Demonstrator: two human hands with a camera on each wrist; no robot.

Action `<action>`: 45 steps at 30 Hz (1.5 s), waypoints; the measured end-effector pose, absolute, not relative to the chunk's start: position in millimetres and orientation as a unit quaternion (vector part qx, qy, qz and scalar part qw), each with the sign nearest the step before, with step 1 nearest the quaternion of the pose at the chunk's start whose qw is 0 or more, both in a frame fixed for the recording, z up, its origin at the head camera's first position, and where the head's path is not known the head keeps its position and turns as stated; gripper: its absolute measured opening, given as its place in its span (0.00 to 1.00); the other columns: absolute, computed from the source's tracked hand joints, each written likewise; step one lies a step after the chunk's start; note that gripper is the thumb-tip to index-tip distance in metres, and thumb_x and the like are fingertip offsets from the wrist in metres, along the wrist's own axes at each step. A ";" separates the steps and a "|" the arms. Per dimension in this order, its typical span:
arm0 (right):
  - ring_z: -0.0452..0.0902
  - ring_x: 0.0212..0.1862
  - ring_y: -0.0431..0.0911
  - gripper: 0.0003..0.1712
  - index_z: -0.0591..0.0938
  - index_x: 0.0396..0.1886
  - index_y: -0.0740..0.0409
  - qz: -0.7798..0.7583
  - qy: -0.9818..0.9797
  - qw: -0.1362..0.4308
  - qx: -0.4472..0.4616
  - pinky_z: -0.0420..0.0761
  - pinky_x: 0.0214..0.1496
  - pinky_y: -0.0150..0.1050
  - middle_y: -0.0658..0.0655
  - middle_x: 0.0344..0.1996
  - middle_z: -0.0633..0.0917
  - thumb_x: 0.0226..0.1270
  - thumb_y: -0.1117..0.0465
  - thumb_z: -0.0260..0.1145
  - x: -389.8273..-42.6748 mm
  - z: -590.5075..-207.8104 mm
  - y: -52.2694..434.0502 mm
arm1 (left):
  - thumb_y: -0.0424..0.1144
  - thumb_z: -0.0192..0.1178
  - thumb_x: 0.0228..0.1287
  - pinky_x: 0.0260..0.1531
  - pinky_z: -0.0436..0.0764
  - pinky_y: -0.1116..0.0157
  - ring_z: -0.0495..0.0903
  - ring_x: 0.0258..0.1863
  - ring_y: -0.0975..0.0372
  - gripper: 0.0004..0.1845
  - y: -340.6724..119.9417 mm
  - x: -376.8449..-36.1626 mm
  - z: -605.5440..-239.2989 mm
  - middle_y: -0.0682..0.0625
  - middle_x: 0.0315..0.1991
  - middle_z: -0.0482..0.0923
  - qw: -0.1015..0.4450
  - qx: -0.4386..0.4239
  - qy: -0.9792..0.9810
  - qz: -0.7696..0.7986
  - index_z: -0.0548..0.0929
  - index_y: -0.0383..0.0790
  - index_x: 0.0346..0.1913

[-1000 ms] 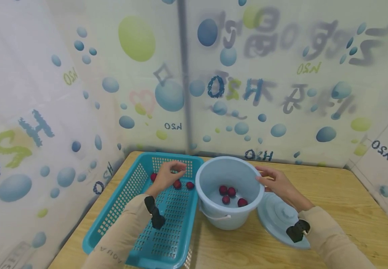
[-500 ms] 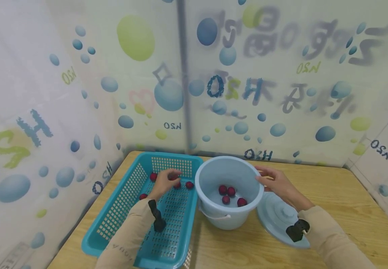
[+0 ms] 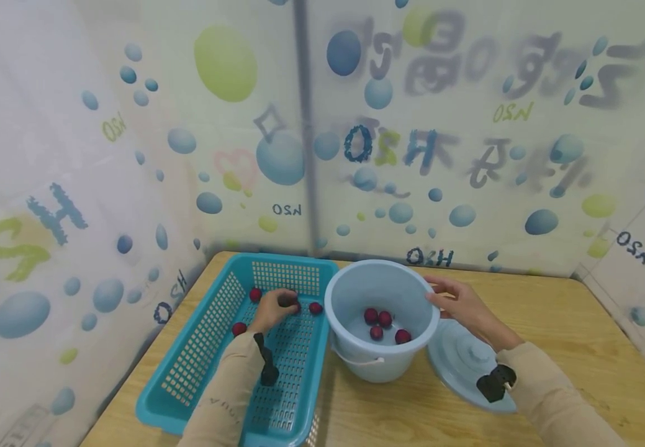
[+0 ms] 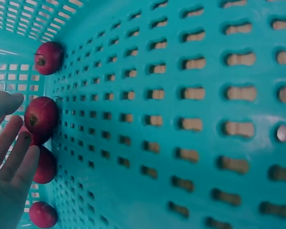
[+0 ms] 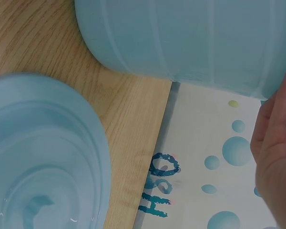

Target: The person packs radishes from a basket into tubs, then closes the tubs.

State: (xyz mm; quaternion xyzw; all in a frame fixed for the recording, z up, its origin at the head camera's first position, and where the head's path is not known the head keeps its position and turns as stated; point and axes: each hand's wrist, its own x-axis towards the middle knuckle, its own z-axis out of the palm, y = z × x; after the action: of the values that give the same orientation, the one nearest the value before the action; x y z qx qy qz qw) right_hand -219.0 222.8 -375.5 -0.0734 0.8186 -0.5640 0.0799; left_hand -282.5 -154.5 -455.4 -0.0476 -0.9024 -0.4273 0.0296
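Observation:
A teal plastic basket (image 3: 205,347) lies at the left of the wooden table with several red round fruits (image 3: 255,293) in it. My left hand (image 3: 284,302) is down inside it. In the left wrist view its straight fingers (image 4: 14,148) and thumb reach a red fruit (image 4: 40,117) and touch its near side, with more fruits (image 4: 48,57) close by. A light blue bucket (image 3: 336,323) stands beside the basket with several red fruits (image 3: 385,318) on its bottom. My right hand (image 3: 434,290) holds the bucket's right rim; its palm (image 5: 276,143) is beside the bucket wall (image 5: 190,43).
The bucket's light blue lid (image 3: 456,366) lies on the table (image 3: 568,347) under my right forearm. A printed plastic curtain (image 3: 411,155) closes off the table's back and left sides. Bare wood extends to the right of the lid.
My left hand has dropped from above the basket's back edge down onto the fruits on its floor. The right hand and the bucket have stayed in place.

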 end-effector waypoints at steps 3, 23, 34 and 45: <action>0.71 0.49 0.58 0.34 0.59 0.64 0.61 -0.563 0.819 0.080 -0.074 0.78 0.43 0.44 0.67 0.51 0.69 0.62 0.53 0.57 -219.0 -374.0 222.7 | 0.29 0.61 0.51 0.45 0.73 0.55 0.76 0.43 0.53 0.15 -155.0 -282.8 -457.3 0.43 0.41 0.78 0.027 -0.048 -0.908 -0.415 0.79 0.34 0.45; 0.72 0.47 0.55 0.36 0.59 0.64 0.62 -0.558 0.823 0.071 -0.075 0.78 0.43 0.43 0.67 0.50 0.69 0.61 0.51 0.58 -216.7 -376.4 223.8 | 0.29 0.63 0.49 0.42 0.74 0.56 0.75 0.39 0.55 0.13 -151.8 -284.2 -464.1 0.45 0.37 0.77 0.031 -0.040 -0.918 -0.393 0.80 0.34 0.41; 0.73 0.46 0.55 0.35 0.59 0.64 0.63 -0.563 0.820 0.073 -0.076 0.78 0.42 0.44 0.67 0.50 0.70 0.62 0.53 0.58 -218.0 -376.6 223.6 | 0.30 0.65 0.45 0.37 0.76 0.58 0.77 0.37 0.54 0.13 -156.5 -281.3 -466.2 0.44 0.36 0.75 0.027 -0.043 -0.922 -0.383 0.81 0.32 0.38; 0.72 0.47 0.57 0.34 0.60 0.64 0.61 -0.566 0.817 0.077 -0.074 0.78 0.42 0.44 0.67 0.49 0.70 0.62 0.54 0.58 -219.8 -376.0 223.2 | 0.30 0.65 0.46 0.35 0.76 0.59 0.77 0.33 0.57 0.13 -157.8 -282.2 -467.2 0.46 0.33 0.78 0.024 -0.054 -0.923 -0.381 0.81 0.33 0.38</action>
State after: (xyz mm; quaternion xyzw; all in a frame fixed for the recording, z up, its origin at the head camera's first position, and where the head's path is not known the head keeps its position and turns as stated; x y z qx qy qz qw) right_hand -219.8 223.2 -376.0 -0.0743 0.8171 -0.5665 0.0770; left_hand -282.2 -157.8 -467.2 -0.0538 -0.9228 -0.3806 0.0236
